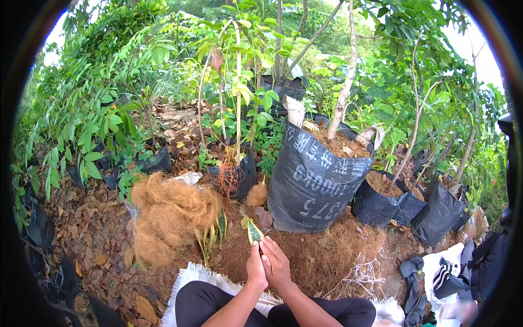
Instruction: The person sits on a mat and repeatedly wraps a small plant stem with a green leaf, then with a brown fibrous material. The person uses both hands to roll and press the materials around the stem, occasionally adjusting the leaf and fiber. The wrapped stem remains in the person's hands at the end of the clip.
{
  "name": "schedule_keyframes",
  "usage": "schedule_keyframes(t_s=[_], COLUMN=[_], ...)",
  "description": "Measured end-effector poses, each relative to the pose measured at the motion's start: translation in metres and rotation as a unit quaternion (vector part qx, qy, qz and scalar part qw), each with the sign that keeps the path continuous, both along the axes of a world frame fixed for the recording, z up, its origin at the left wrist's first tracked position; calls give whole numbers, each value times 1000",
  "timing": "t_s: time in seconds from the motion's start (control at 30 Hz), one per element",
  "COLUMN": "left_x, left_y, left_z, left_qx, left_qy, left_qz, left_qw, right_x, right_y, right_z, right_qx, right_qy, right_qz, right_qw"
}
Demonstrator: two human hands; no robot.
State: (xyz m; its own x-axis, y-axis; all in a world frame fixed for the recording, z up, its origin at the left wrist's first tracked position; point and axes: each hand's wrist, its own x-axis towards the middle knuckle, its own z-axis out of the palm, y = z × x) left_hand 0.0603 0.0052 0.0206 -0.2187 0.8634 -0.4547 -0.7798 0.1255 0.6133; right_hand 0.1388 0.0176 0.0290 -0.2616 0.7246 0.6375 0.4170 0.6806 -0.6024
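Observation:
My left hand and my right hand are pressed palm to palm above my crossed legs. Between their fingertips rises a small snake plant, its leaf dark green with yellow edges. The palms hide its lower part. To the left lies a large heap of tan coconut fibre. More yellow-edged snake plant leaves droop beside that heap. A small fibre-wrapped ball rests farther back. Brown coir soil spreads beyond my hands.
A tall black grow bag bearing printing holds a tree. Orange string hangs over a black pot. White plastic strands lie right. A white woven sack is beneath me. Another person's leg and sandals appear far right.

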Motion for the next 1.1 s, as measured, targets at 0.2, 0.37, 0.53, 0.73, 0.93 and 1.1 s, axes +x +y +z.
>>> schedule_keyframes(t_s=[0.2, 0.37, 0.53, 0.73, 0.93, 1.1], left_x=[-2, -5, 1, 0, 0, -1], left_y=[3, 4, 6, 6, 8, 8], left_z=[0, -6, -14, -22, -20, -15], left_qx=[7, 27, 70, 31, 8, -2], left_qy=[30, 57, 30, 35, 45, 57], left_qz=[16, -26, -32, -13, -13, -12], left_qw=[999, 998, 997, 999, 999, 998], right_x=[0, -1, 5, 5, 2, 1], right_y=[-3, -4, -3, -2, -3, -4], right_z=[3, 2, 1, -3, -7, -6], right_qx=[-23, -30, 19, 29, 14, 3], right_qy=[26, 39, 22, -11, 17, 21], right_qz=[18, 18, -16, -29, -25, -13], right_qw=[999, 999, 999, 999, 999, 1000])
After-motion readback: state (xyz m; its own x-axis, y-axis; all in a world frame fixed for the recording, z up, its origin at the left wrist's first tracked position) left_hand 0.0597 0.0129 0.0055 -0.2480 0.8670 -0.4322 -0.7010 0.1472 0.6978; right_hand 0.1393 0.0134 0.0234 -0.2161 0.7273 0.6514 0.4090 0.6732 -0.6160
